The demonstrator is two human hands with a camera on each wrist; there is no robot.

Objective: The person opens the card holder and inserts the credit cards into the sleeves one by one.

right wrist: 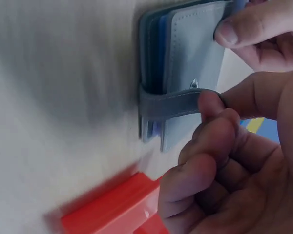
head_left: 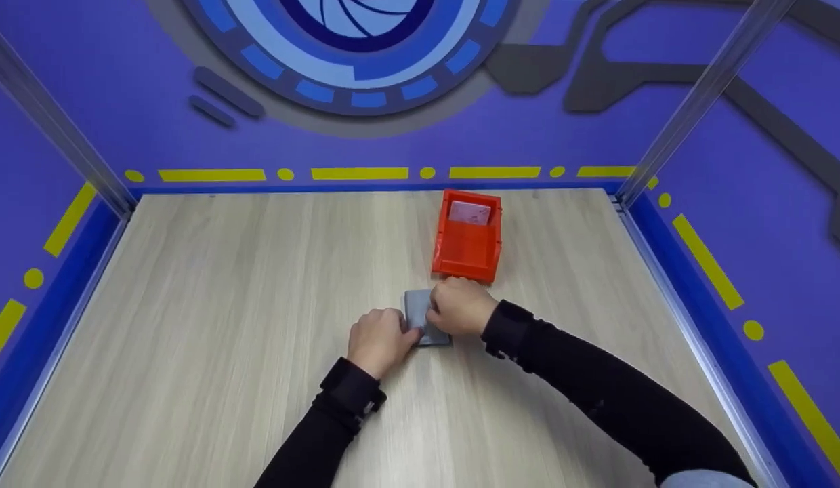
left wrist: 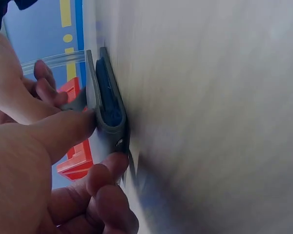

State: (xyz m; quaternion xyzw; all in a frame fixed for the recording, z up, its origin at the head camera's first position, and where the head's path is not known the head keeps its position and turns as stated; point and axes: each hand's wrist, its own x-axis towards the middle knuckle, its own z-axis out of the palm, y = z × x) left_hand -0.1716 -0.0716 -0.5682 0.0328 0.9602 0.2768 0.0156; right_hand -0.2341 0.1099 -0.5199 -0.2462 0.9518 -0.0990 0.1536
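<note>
A grey card wallet (head_left: 416,306) with stitched edges lies on the table, its covers slightly apart and dark blue sleeves (left wrist: 105,90) between them. My left hand (head_left: 381,341) pinches it at the folded spine edge, thumb on the upper cover and fingers low at the side. Between thumb and forefinger, my right hand (head_left: 463,306) grips the end of the wallet's closing strap (right wrist: 168,106). That strap is off the upper cover, where a small metal snap (right wrist: 194,84) shows. In the head view the right hand hides part of the wallet.
Just beyond the right hand stands a red open bin (head_left: 467,247) with a pinkish card (head_left: 469,213) inside at its back. The wood-grain table (head_left: 257,305) is bounded by blue-purple panels at the back and sides.
</note>
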